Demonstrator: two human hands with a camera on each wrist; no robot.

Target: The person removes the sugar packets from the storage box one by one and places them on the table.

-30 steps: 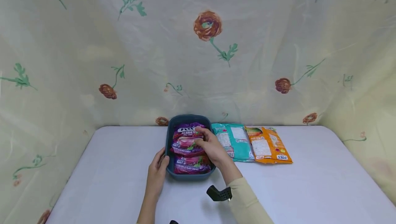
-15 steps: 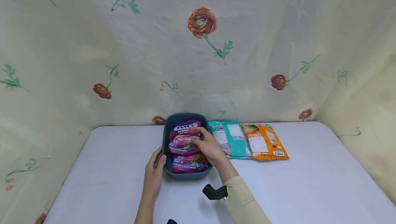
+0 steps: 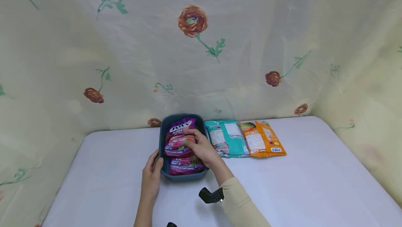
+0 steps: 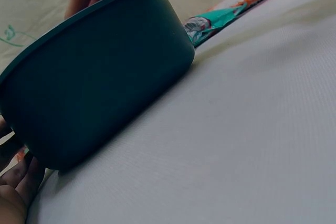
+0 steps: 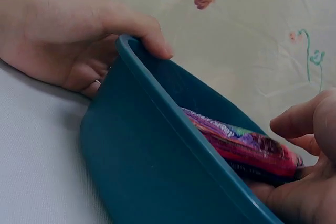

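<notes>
A dark teal plastic bin point(image 3: 185, 177) stands on the white table, holding two purple bags of berry candy. The upper candy bag point(image 3: 179, 146) overlaps the lower candy bag point(image 3: 185, 166). At the bin's left side my left hand point(image 3: 151, 176) grips the wall; in the right wrist view its thumb point(image 5: 157, 45) hooks over the rim with the other fingers outside. My right hand point(image 3: 202, 150) reaches in over the right rim and holds the upper bag's right side between thumb and fingers. Its far fingers are partly hidden.
Right of the bin, and close to it, lies a turquoise candy bag point(image 3: 233, 141). An orange candy bag point(image 3: 262, 140) lies beside that one. A flower-printed curtain point(image 3: 135, 63) hangs behind the table's back edge and along the sides.
The head view has swung to the right, so everything sits further left in it. Both hands, the bin and the bags keep their places relative to each other.
</notes>
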